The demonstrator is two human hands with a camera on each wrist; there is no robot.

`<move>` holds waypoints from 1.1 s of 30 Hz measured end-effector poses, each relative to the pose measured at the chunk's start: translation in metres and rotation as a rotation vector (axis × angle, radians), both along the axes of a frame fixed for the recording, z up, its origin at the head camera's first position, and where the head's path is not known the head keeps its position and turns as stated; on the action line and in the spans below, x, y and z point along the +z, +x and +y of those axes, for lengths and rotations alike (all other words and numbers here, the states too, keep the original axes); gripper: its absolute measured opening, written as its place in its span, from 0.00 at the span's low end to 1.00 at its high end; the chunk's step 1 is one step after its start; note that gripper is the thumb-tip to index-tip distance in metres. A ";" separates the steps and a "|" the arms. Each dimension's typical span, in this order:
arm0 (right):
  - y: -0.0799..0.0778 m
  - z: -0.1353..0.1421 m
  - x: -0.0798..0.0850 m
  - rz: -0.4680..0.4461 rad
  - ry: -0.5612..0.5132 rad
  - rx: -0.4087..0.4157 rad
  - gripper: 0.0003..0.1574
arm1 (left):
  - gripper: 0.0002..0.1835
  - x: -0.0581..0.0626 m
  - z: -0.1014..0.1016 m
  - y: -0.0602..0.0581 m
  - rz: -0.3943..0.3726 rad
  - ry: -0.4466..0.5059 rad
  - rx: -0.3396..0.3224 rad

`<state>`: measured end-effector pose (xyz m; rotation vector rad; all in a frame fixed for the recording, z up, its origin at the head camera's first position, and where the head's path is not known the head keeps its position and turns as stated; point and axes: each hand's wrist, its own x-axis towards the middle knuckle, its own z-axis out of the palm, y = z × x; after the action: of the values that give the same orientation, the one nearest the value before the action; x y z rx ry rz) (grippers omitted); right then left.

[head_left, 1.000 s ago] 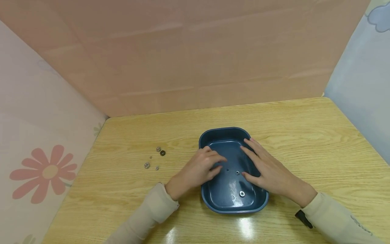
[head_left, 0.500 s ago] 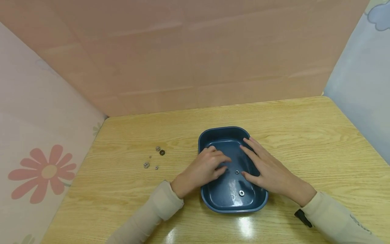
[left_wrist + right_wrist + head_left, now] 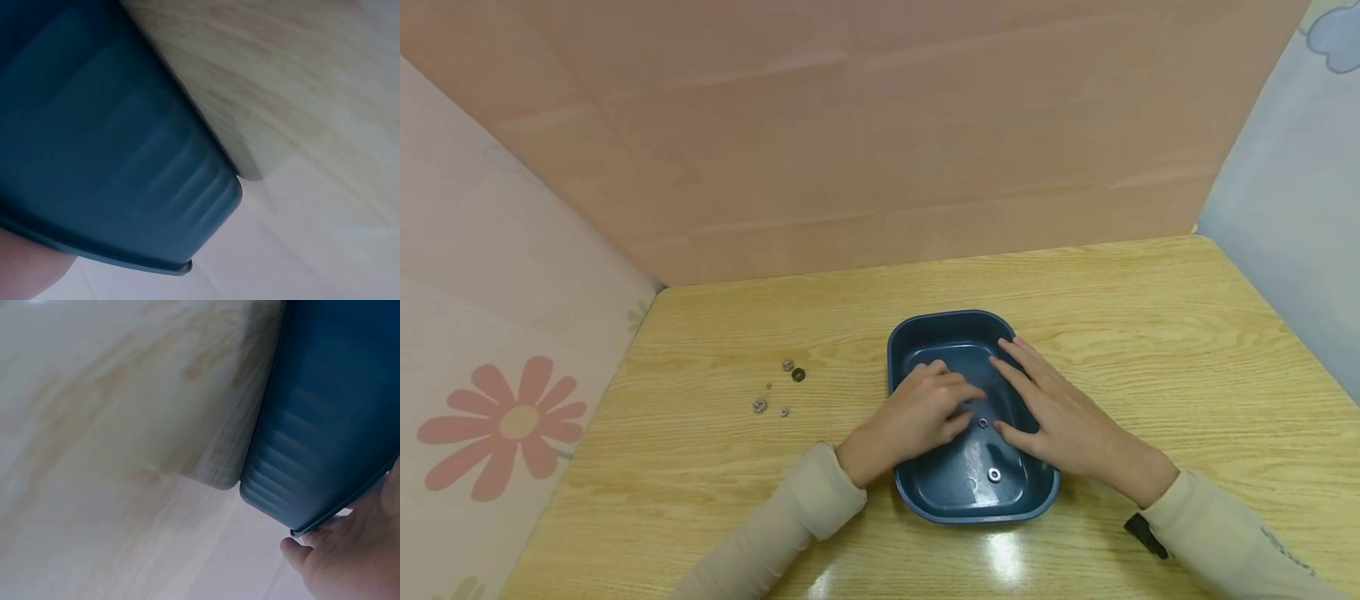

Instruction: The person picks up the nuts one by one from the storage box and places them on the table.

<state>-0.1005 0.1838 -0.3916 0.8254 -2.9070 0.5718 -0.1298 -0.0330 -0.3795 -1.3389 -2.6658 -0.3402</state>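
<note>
One pinkish-brown upright panel (image 3: 865, 142) at 12 o'clock. Wood-grain table (image 3: 1150, 333) across the lower half. Pale wall (image 3: 490, 275) with pink flower print (image 3: 520, 422) at 9 o'clock; pale blue wall (image 3: 1300, 200) at 2. Two pale sleeves (image 3: 760, 533), entering from 8 and 4 o'clock. Near table centre, deep blue tray (image 3: 940, 492), flat on the wood. Over its 3 o'clock rim, right hand (image 3: 1060, 408): fingers spread and nearly straight, tips inside; touching the rim in the right wrist view. Over its 9 o'clock side, left hand (image 3: 925, 412): fingers bent, thumb and forefinger apart above the tray floor; contents under the palm, cannot tell. Well apart from the tray at 9 o'clock, loosely grouped: large silver nut (image 3: 759, 406) at the group's 8, second silver nut (image 3: 787, 365) at 1, black nut (image 3: 798, 375) at 2. Inside the tray, toward 5 o'clock, ring-shaped nut (image 3: 994, 475); small bright nut (image 3: 983, 423) near centre, between the two thumbs. In the outer group, small grey nut (image 3: 785, 412) at 6; tiny piece (image 3: 769, 386) at 9, too small to identify.
</note>
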 end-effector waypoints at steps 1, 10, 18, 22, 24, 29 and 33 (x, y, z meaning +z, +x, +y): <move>0.000 0.000 0.000 -0.001 -0.001 -0.001 0.47 | 0.13 0.000 0.001 0.000 0.000 -0.003 0.000; -0.002 0.000 0.000 0.016 -0.015 0.003 0.48 | 0.14 0.000 0.009 -0.001 -0.002 -0.035 -0.003; -0.002 -0.001 -0.001 0.019 -0.026 0.004 0.48 | 0.14 0.000 0.015 -0.004 -0.027 -0.078 0.004; -0.002 -0.001 -0.001 0.019 -0.030 0.004 0.48 | 0.14 -0.001 0.016 -0.005 -0.034 -0.111 0.003; -0.002 0.000 -0.001 0.019 -0.031 0.005 0.48 | 0.14 -0.002 0.016 -0.005 -0.036 -0.128 0.004; -0.002 0.000 -0.002 0.025 -0.030 0.008 0.47 | 0.14 -0.004 0.017 -0.004 -0.042 -0.158 0.002; -0.002 -0.001 -0.002 0.028 -0.028 0.010 0.47 | 0.14 -0.004 0.017 -0.003 -0.043 -0.190 0.002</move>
<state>-0.1025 0.1833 -0.3932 0.8378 -2.8644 0.5954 -0.1324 -0.0157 -0.3838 -1.3936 -2.7946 -0.1190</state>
